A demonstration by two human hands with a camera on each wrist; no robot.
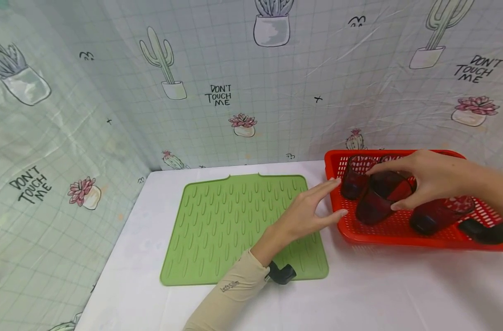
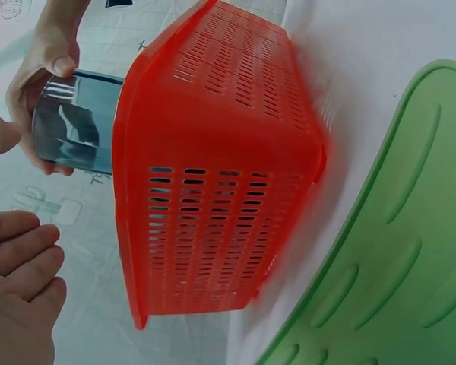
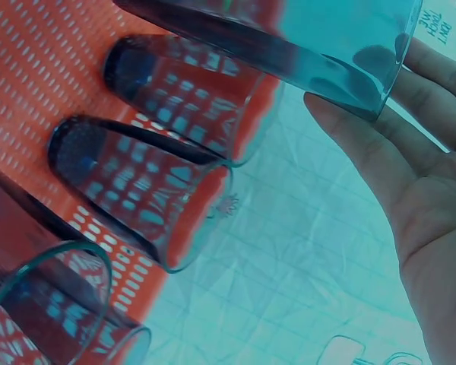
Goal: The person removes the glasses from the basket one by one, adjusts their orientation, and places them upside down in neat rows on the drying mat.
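Note:
My right hand (image 1: pixel 431 177) grips a dark-tinted drinking glass (image 1: pixel 373 209) near its rim, thumb on the near side and fingers on the far side. The glass tilts over the red plastic basket (image 1: pixel 359 237). In the left wrist view, the gripped glass (image 2: pixel 76 125) stands out above the basket rim. Beside the basket's left end, my left hand (image 1: pixel 299 214) reaches with thumb and fingers spread and holds nothing. More tinted glasses stay in the basket, one at the back left (image 1: pixel 352 181) and one leaning at the right (image 1: pixel 437 216).
A green ribbed drying mat (image 1: pixel 222 225) lies on the white table (image 1: pixel 359 289), left of the basket and partly under my left forearm. Behind stands a wall covering (image 1: pixel 276 92) printed with cacti. In the right wrist view, several glasses (image 3: pixel 137 182) lean in a row.

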